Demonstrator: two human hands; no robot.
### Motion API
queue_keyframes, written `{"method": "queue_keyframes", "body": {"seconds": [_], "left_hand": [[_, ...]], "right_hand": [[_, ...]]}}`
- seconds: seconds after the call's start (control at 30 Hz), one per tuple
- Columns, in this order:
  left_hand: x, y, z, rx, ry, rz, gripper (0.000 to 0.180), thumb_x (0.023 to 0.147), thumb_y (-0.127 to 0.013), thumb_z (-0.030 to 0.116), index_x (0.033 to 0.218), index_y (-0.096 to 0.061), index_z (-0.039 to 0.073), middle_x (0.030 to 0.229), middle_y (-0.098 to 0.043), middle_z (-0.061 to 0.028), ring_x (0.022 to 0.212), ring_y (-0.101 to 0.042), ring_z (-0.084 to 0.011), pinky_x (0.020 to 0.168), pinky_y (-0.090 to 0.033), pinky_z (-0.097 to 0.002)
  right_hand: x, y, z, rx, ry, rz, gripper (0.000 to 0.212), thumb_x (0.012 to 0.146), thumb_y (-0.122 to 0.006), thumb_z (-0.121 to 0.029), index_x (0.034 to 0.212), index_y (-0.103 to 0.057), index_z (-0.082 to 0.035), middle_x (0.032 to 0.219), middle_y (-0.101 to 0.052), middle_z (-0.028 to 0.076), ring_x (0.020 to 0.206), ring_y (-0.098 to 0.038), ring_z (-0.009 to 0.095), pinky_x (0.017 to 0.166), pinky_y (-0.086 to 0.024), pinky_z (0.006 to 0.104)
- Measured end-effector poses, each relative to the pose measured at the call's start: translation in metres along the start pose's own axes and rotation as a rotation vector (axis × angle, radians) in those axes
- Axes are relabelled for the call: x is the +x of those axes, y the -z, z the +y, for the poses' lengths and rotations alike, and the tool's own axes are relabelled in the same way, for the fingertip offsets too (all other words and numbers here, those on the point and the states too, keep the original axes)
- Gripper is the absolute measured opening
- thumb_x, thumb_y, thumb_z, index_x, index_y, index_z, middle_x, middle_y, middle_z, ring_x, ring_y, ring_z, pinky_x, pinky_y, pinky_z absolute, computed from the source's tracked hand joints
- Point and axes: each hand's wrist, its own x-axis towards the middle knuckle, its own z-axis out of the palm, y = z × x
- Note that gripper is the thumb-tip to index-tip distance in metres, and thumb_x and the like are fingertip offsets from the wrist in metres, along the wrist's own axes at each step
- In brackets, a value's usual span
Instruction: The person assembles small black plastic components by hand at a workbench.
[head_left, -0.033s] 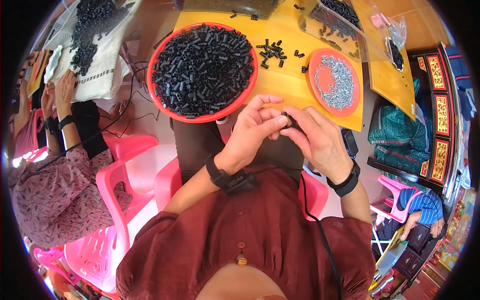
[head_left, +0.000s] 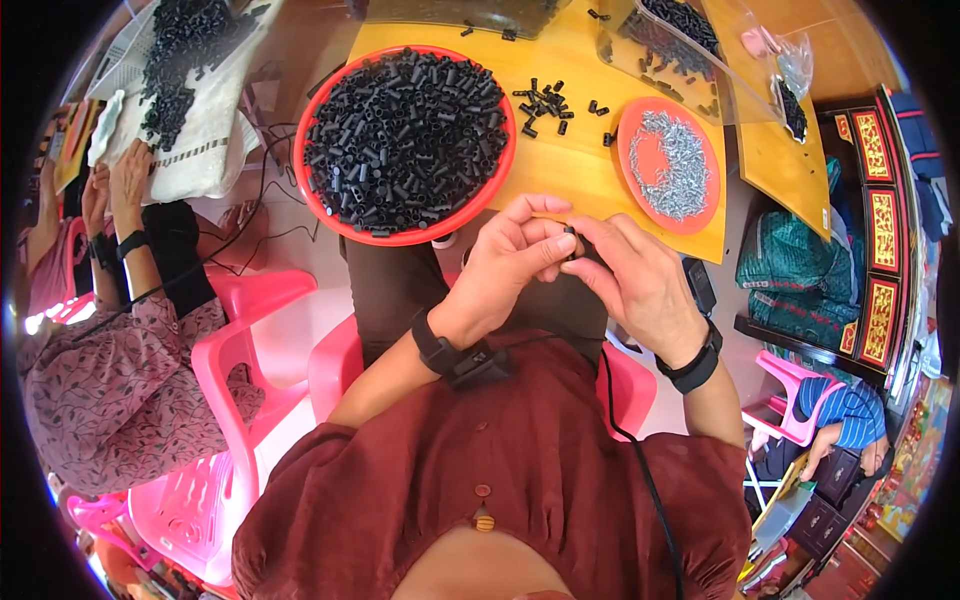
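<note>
My left hand (head_left: 520, 250) grips a small black plastic piece (head_left: 570, 240) between thumb and fingers, in front of my lap. On its other side my right hand (head_left: 632, 278) is closed in a pinch, thumb and forefinger against the piece. Fingers cover most of it, and whether a screw sits in it cannot be seen. Ahead and to the left stands a red basin (head_left: 512, 140) heaped with short black plastic tubes (head_left: 405, 140). A red-orange plate (head_left: 640, 118) of small silvery screws (head_left: 685, 180) lies beyond my right hand.
Loose black tubes (head_left: 545, 100) are scattered on the yellow table (head_left: 560, 180) between basin and plate. A clear bin (head_left: 665, 75) stands at the back right. Pink chairs (head_left: 215, 400) and a co-worker's hands (head_left: 125, 175) are to my left. A black cable (head_left: 645, 470) hangs by my right arm.
Both hands have sunk very slightly, still around the black piece. Otherwise nothing visibly differs.
</note>
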Motion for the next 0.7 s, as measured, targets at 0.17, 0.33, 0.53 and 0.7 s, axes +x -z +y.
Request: {"method": "queue_keyframes", "body": {"seconds": [0.17, 0.33, 0.53, 0.7], "left_hand": [[0.001, -0.001, -0.004, -0.028, 0.157, -0.086, 0.022, 0.089, -0.064, 0.018, 0.106, -0.06, 0.005, 0.087, -0.062, 0.0025, 0.07, -0.051, -0.0027, 0.061, -0.041, -0.0169], [0.001, 0.001, -0.008, 0.106, 0.219, -0.125, 0.019, 0.091, -0.062, 0.025, 0.096, -0.062, 0.007, 0.083, -0.059, 0.0054, 0.071, -0.05, -0.0021, 0.063, -0.039, -0.0175], [0.001, 0.001, -0.011, 0.142, 0.26, -0.148, 0.021, 0.092, -0.059, 0.029, 0.087, -0.062, 0.009, 0.078, -0.056, 0.0069, 0.069, -0.046, -0.0024, 0.064, -0.037, -0.0184], [0.001, 0.003, -0.006, 0.203, 0.27, -0.224, 0.021, 0.092, -0.06, 0.028, 0.085, -0.063, 0.008, 0.076, -0.056, 0.0069, 0.067, -0.043, -0.0025, 0.063, -0.036, -0.0185]], "right_hand": [[-0.004, 0.005, 0.004, -0.067, 0.017, -0.085, 0.038, 0.076, -0.07, -0.016, 0.108, -0.055, -0.005, 0.08, -0.05, 0.012, 0.07, -0.057, 0.031, 0.061, -0.047, 0.0396], [-0.009, 0.005, 0.013, -0.164, 0.128, -0.091, 0.03, 0.076, -0.069, -0.017, 0.098, -0.054, -0.004, 0.081, -0.051, 0.011, 0.07, -0.057, 0.03, 0.061, -0.046, 0.0388], [-0.002, 0.007, 0.013, -0.292, 0.142, -0.206, 0.029, 0.078, -0.066, -0.029, 0.087, -0.051, -0.006, 0.081, -0.052, 0.011, 0.069, -0.058, 0.029, 0.06, -0.046, 0.0385], [0.009, 0.015, 0.017, -0.29, 0.188, -0.33, 0.029, 0.077, -0.065, -0.033, 0.08, -0.054, -0.007, 0.07, -0.055, 0.011, 0.059, -0.058, 0.03, 0.053, -0.045, 0.0398]]}}
